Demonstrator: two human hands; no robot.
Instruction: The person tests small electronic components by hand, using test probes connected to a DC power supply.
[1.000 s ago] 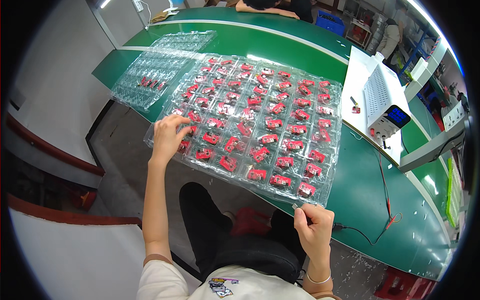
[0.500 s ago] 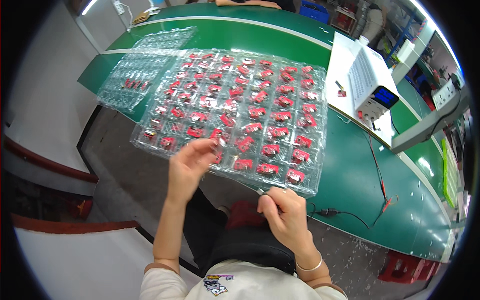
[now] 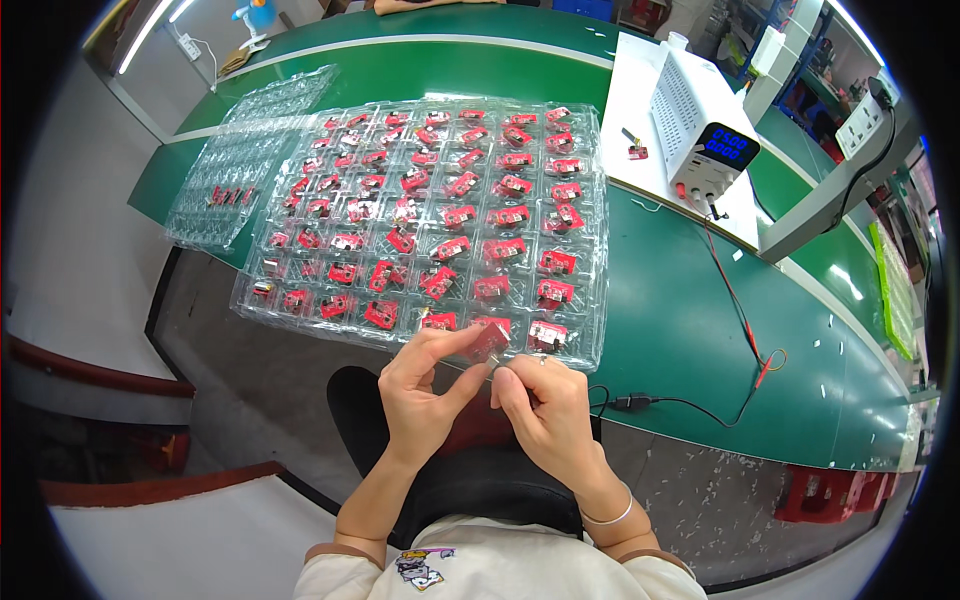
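My left hand (image 3: 418,398) pinches a small red circuit board (image 3: 488,343) by its edge, just over the near side of a clear plastic tray (image 3: 590,290). Close against it, my right hand (image 3: 550,408) grips a small metal-tipped cable plug (image 3: 497,366). The plug's tip meets the lower edge of the board; whether it is seated cannot be made out. From the right hand a black cable runs to a black connector (image 3: 632,403) on the table's edge. Rows of similar red boards fill the tray's pockets.
A second clear tray (image 3: 215,205) with several red boards lies at the left. At the right, a white power supply (image 3: 690,120) with a lit display stands on a white board (image 3: 622,95). Red clip leads (image 3: 750,340) cross the green table (image 3: 680,300). Someone's forearm (image 3: 430,4) rests at the far edge.
My left hand has come from over the tray, rightward and nearer, to meet my right hand, and a red board shows in its fingers. The view has shifted a little.
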